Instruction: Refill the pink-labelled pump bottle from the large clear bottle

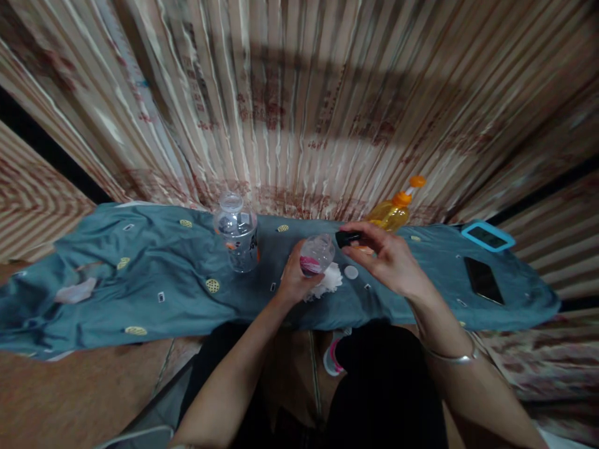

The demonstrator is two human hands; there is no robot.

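on the teal cloth (154,274) over the counter we log, left to right: a clear lidded jar (236,232), standing upright and untouched; our left hand (296,280), its grip closed around a small clear bottle (317,254) with pink at its base, tilted over a white tissue wad (330,280); a small white cap (350,272) lying beside it; our right hand (390,262), fingers pinching a small black piece (347,237) at the bottle's mouth. we judge the fitting step in hand, calling for aligning. beyond: orange-capped yellow bottle (392,212), dark phone (483,280).
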